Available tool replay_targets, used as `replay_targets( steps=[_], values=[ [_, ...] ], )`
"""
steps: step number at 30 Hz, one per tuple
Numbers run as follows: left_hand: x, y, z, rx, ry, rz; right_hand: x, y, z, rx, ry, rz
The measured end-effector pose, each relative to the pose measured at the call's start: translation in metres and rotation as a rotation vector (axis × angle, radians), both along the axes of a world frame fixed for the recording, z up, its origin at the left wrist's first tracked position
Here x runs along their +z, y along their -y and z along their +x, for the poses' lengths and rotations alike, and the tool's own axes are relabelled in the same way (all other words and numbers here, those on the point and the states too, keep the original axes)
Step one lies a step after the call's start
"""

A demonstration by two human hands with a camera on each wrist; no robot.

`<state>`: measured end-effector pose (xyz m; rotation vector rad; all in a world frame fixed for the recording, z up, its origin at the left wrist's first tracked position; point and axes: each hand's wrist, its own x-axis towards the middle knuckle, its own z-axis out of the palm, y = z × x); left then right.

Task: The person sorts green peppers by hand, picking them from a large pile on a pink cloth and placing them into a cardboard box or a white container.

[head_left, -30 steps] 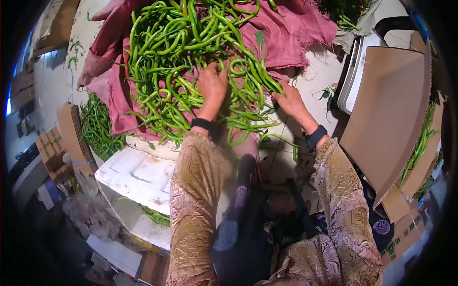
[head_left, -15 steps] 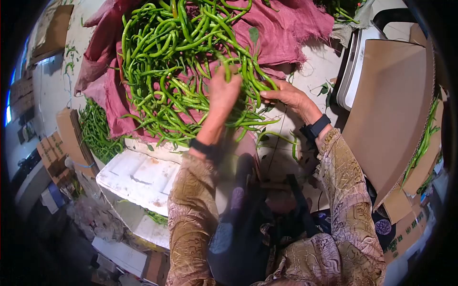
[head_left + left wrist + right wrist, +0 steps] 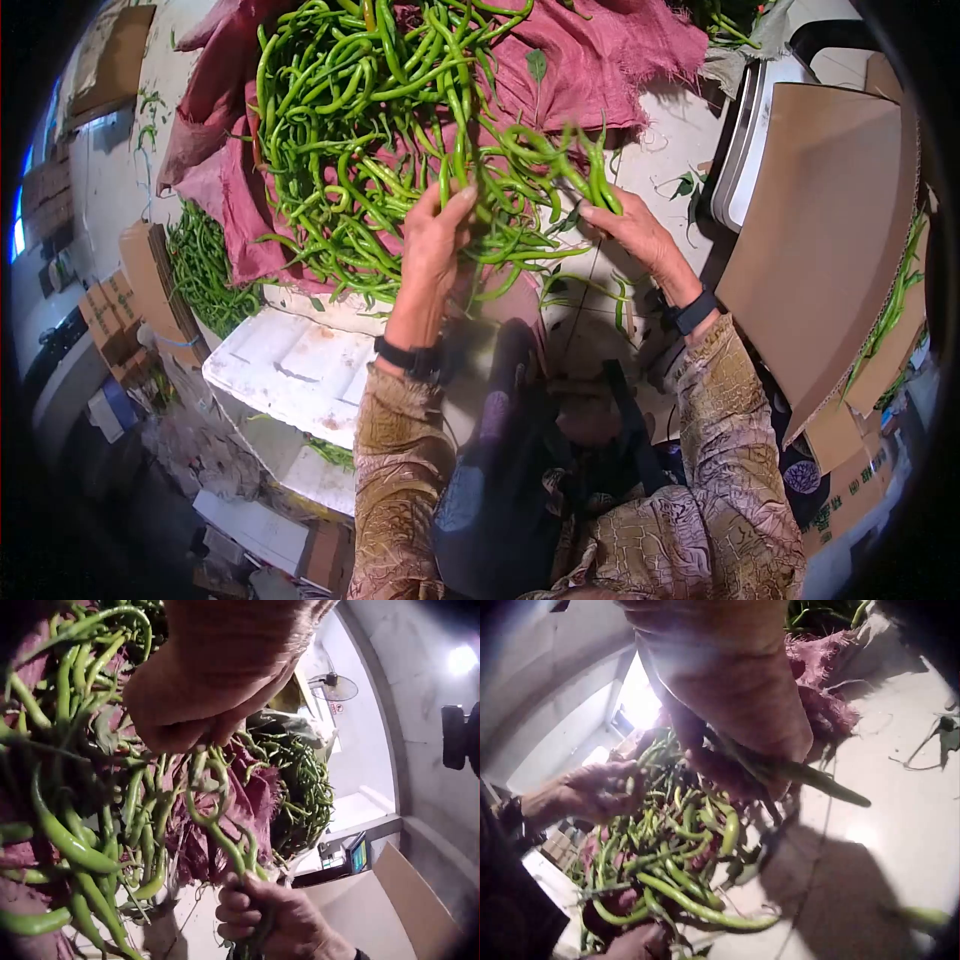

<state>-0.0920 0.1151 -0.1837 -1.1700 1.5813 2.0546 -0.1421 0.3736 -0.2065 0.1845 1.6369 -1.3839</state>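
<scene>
Long green peppers lie in a heap on a pink cloth. At the heap's near edge the left hand pinches peppers between thumb and fingers, their ends pointing up. To its right, the right hand grips a small bunch of peppers that stick out above the fingers. In the left wrist view the right hand is curled round pepper ends. In the right wrist view a pepper pokes out beside the right hand.
A white foam box lid lies left of the arms. Brown cardboard stands at the right beside a white tray. More peppers are piled at the left. Loose peppers lie on the tiled floor.
The left hand has come back toward the body, holding peppers raised from the heap. The right hand has moved slightly right and nearer the body with its bunch lifted.
</scene>
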Motion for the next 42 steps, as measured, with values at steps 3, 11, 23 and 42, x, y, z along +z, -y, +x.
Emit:
replay_targets(
  steps=[3, 11, 23, 42],
  values=[
    [0.006, -0.005, 0.021, -0.048, 0.083, 0.003, -0.015, 0.008, 0.014, -0.103, -0.230, 0.121],
    [0.000, -0.024, 0.026, 0.000, -0.001, -0.119, -0.051, 0.059, 0.009, -0.030, -0.651, 0.350],
    [-0.012, -0.050, 0.004, -0.115, -0.106, -0.270, -0.013, 0.058, -0.015, -0.219, -0.299, 0.028],
    [-0.060, -0.049, -0.022, -0.917, -0.710, -1.235, -0.030, 0.019, -0.032, -0.197, -0.282, 0.121]
  ],
)
